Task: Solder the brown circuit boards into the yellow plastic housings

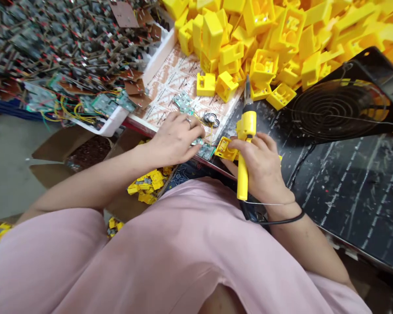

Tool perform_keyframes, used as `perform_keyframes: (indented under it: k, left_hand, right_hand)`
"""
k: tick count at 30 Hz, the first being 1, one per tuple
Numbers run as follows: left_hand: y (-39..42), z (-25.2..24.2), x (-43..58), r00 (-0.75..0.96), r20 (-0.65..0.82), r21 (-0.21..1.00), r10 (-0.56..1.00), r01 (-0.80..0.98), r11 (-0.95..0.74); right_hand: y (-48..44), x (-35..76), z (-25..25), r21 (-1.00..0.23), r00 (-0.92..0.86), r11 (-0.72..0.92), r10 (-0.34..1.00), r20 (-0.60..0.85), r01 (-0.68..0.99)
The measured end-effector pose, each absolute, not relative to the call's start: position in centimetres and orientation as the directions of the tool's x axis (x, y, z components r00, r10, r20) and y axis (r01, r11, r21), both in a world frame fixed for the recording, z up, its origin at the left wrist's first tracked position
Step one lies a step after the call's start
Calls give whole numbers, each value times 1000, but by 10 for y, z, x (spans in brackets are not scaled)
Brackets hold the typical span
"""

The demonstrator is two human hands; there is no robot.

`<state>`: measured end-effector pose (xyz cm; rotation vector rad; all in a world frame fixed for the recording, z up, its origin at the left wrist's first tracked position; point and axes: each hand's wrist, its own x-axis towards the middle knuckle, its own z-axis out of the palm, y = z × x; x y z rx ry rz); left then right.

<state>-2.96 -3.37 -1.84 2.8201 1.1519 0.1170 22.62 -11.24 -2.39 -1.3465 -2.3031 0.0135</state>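
Right hand (262,165) curled (thumb (239,145) extended)

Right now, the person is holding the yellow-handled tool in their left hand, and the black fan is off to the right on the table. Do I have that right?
Not quite: the head view shows the yellow-handled tool in the right hand, while the left hand is at a green circuit board. The black fan is indeed off to the right on the table.

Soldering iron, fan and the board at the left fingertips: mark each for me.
Soldering iron (247,124): head view, on its yellow body.
Fan (339,107): head view, on the middle of its grille.
Board (207,151): head view, on its exposed green face.
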Motion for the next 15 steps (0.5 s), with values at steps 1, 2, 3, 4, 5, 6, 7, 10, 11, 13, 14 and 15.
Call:
perform_keyframes:
  k: [1, 2, 3, 4, 5, 6, 7, 10, 11, 13, 14, 15]
  left_hand:
    - [-34, -19, -30, 710, 19, 89, 704, 700, -708]
    - [-34, -19, -32, 706, -6, 74, 708, 706, -704]
    - [-32, -17, -34, 703, -38, 67, 710, 711, -700]
    - [-31, -14, -37, 703, -72, 64, 707, 711, -700]
    - [-29, -11, -39, 705, -101, 62, 702, 709, -703]
    - [-28, -8, -41, 708, -123, 57, 696, 705, -707]
    - [-27, -6, -42, 711, -130, 49, 691, 701, -712]
    - [-29, -5, -39, 736, -75, 43, 673, 676, -735]
    - [-30, -7, -37, 751, -42, 57, 659, 660, -749]
    - [-33, -14, -34, 772, 22, 107, 635, 630, -769]
    - [-34, -17, -32, 770, 48, 138, 636, 625, -768]
    - [-34, -21, -31, 756, 75, 172, 650, 632, -756]
  right_hand:
    - [-109, 225, -22, -252, -420, 525, 828, 370, 813]
    - [-104, 226, -20, -269, -428, 530, 830, 357, 804]
    - [-98, 228, -18, -281, -433, 533, 832, 347, 799]
    - [-91, 230, -17, -281, -431, 528, 835, 342, 801]
    - [-83, 233, -17, -271, -418, 513, 843, 339, 815]
    - [-75, 237, -17, -256, -396, 486, 856, 333, 835]
    - [-68, 240, -18, -245, -367, 453, 871, 326, 857]
    - [-63, 250, -19, -268, -294, 384, 901, 320, 884]
    - [-67, 254, -19, -286, -285, 386, 897, 339, 877]
    - [-81, 261, -17, -304, -287, 422, 870, 400, 854]
    - [-90, 264, -16, -296, -308, 449, 854, 419, 843]
    - [-98, 267, -16, -281, -339, 477, 840, 423, 833]
